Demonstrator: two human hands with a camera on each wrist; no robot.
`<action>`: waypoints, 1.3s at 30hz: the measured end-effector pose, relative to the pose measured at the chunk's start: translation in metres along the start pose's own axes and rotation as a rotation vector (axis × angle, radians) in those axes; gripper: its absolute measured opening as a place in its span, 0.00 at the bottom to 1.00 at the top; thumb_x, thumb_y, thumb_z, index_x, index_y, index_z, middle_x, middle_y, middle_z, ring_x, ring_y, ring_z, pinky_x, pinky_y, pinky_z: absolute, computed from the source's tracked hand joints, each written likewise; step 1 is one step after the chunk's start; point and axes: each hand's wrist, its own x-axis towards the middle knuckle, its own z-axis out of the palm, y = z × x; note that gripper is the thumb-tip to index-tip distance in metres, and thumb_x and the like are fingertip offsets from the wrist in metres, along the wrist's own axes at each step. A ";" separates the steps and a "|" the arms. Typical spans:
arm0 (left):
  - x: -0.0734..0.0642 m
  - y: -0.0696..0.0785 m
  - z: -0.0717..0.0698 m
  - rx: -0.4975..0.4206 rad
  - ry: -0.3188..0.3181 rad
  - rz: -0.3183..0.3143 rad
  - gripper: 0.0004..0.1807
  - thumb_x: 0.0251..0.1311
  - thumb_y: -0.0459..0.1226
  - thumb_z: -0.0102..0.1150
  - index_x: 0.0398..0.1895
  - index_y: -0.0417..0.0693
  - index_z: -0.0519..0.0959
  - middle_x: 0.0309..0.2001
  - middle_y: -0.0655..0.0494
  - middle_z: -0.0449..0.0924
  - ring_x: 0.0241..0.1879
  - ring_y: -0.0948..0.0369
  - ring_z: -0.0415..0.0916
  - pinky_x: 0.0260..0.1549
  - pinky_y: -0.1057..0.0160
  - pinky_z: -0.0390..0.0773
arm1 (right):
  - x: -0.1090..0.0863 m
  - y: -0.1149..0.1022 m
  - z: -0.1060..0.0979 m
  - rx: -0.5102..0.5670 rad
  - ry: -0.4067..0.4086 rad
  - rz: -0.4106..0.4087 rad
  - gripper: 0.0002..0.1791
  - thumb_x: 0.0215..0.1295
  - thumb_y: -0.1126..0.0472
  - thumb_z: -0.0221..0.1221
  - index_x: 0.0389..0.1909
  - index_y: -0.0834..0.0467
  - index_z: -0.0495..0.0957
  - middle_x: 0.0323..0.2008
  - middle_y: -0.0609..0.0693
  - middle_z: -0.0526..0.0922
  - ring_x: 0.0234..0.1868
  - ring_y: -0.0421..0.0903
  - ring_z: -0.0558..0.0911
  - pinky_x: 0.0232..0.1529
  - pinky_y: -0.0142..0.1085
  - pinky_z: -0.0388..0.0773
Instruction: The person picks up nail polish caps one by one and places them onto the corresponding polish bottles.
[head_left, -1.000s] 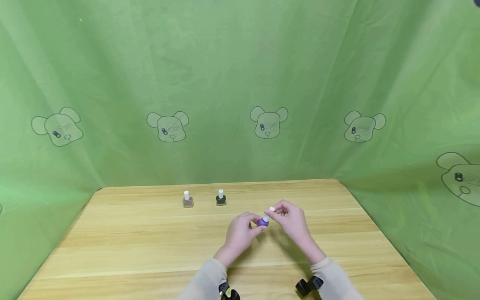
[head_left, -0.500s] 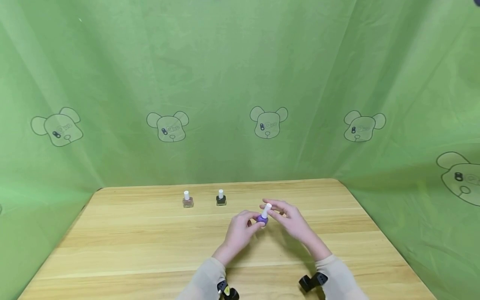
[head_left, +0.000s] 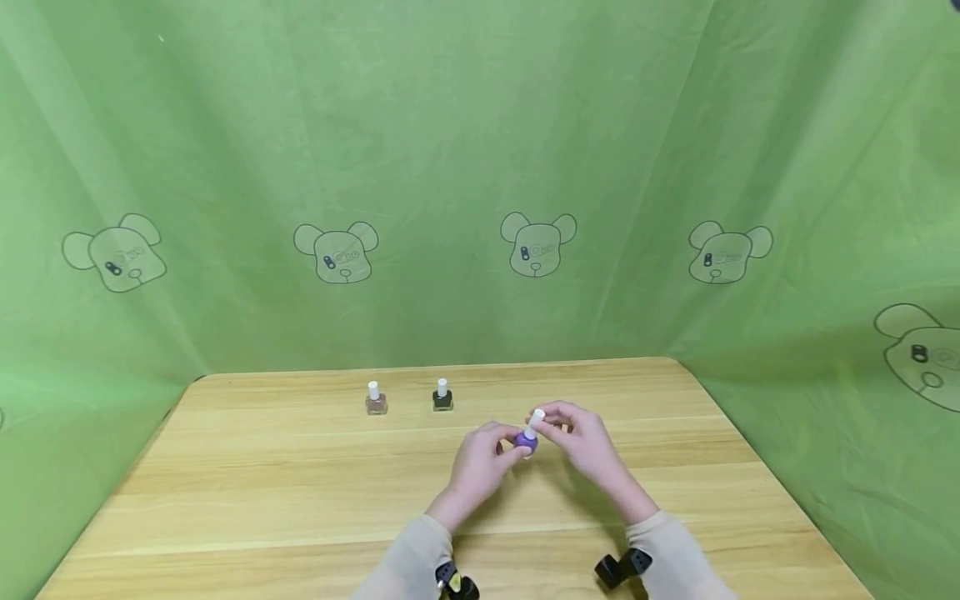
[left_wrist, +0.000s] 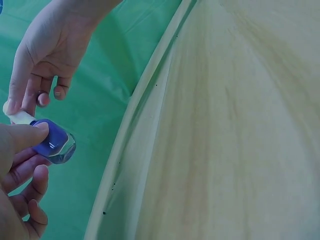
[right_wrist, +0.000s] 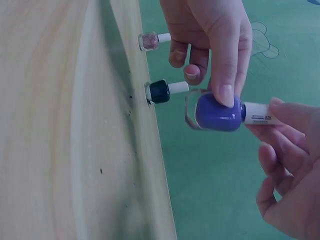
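A purple nail polish bottle [right_wrist: 218, 113] with a white cap [right_wrist: 257, 113] is held above the table between both hands. My left hand [head_left: 480, 465] pinches the glass body between thumb and fingers. On the cap, the thumb and fingers of my right hand [head_left: 585, 440] pinch from the other side. The bottle leans a little to the right in the head view, its cap up. In the right wrist view the cap is seated at the bottle's neck, with small print along it.
At the back of the wooden table [head_left: 300, 500] stand a pinkish nail polish bottle [head_left: 376, 405] and a dark one [head_left: 442, 401], both white-capped. A green curtain [head_left: 435, 150] with bear-face outlines hangs behind and along the sides.
My right hand's fingers spread off the cap half a second ago and have closed on it again. The bottle's tilt shifted slightly; my left hand stayed nearly still.
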 end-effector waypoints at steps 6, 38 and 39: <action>-0.002 0.004 0.001 0.032 0.031 0.007 0.15 0.55 0.47 0.68 0.42 0.50 0.85 0.36 0.60 0.85 0.21 0.75 0.63 0.22 0.76 0.66 | -0.001 -0.003 0.005 -0.010 0.115 0.038 0.10 0.56 0.57 0.69 0.36 0.58 0.83 0.30 0.52 0.87 0.27 0.36 0.75 0.31 0.28 0.72; 0.002 0.003 -0.006 -0.049 0.009 0.010 0.15 0.57 0.45 0.66 0.45 0.49 0.85 0.38 0.56 0.86 0.23 0.73 0.64 0.24 0.75 0.68 | 0.003 0.001 -0.008 0.005 -0.068 -0.077 0.19 0.67 0.54 0.60 0.58 0.53 0.78 0.49 0.49 0.86 0.47 0.32 0.77 0.44 0.31 0.71; 0.002 0.003 -0.006 -0.049 0.006 0.011 0.15 0.57 0.44 0.66 0.45 0.49 0.85 0.39 0.56 0.86 0.23 0.73 0.64 0.24 0.75 0.68 | 0.003 0.001 -0.008 0.003 -0.075 -0.084 0.19 0.67 0.55 0.59 0.58 0.53 0.78 0.49 0.49 0.86 0.47 0.32 0.77 0.44 0.31 0.71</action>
